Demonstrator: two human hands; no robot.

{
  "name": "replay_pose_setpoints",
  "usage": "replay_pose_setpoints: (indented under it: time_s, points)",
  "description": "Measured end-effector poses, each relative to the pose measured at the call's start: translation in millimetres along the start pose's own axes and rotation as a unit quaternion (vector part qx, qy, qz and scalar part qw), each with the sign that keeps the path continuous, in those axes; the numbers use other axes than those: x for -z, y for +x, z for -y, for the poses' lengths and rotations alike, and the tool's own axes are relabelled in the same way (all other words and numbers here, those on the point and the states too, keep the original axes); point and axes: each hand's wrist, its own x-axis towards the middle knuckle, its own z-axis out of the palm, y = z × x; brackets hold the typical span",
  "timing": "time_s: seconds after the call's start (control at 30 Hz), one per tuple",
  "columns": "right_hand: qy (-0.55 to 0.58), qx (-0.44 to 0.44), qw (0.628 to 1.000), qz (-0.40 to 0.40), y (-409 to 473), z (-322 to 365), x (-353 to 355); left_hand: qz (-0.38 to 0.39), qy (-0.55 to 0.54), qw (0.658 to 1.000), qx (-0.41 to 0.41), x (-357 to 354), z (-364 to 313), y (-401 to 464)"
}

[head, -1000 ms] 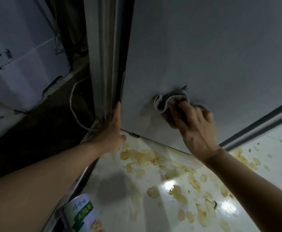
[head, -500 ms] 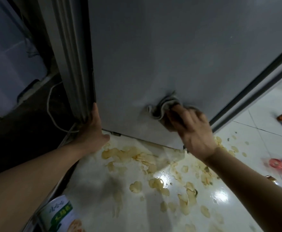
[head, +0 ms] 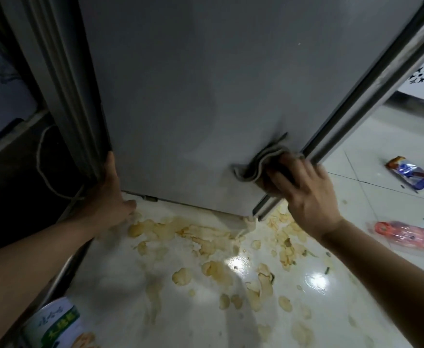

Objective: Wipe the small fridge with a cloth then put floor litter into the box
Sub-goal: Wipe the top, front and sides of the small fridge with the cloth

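The small grey fridge (head: 193,96) fills the upper middle of the view. My right hand (head: 306,192) presses a bunched grey cloth (head: 258,164) against the fridge's side panel, low down near its right edge. My left hand (head: 110,194) grips the fridge's lower left corner by the door seal. Many potato chips (head: 213,237) lie scattered on the white tiled floor below the fridge. A blue snack wrapper (head: 410,175) and a red wrapper (head: 407,234) lie on the floor to the right. No box shows in view.
A green and white chip bag (head: 55,325) lies at the bottom left. A white power cord (head: 42,162) loops over the dark floor left of the fridge. A pale cabinet (head: 2,96) stands at the far left.
My right hand has slid the cloth rightward along the fridge panel toward its right edge. My view has swung right, and the wrappers on the floor have come into sight.
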Motion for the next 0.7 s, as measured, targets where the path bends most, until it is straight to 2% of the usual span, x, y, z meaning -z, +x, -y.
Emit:
replay_pose_setpoints:
  time_s: [0.13,0.3,0.57,0.7]
  points:
    - [-0.006,-0.038,0.999,-0.037,0.5,-0.6,-5.5,-0.013,0.002,1.0,-0.016,-3.7,2.2,-3.5]
    - [-0.041,0.051,0.998,0.003,-28.4,21.7,-50.5,-0.022,-0.013,0.999,-0.027,-12.8,7.7,-4.6]
    - [-0.043,0.142,0.98,0.136,-51.6,41.7,-89.1,-0.03,-0.021,0.999,0.004,-24.6,15.2,-2.4]
    - [-0.064,0.172,0.954,0.238,-54.1,55.6,-95.2,-0.011,-0.031,0.999,-0.003,-21.1,18.3,-2.2]
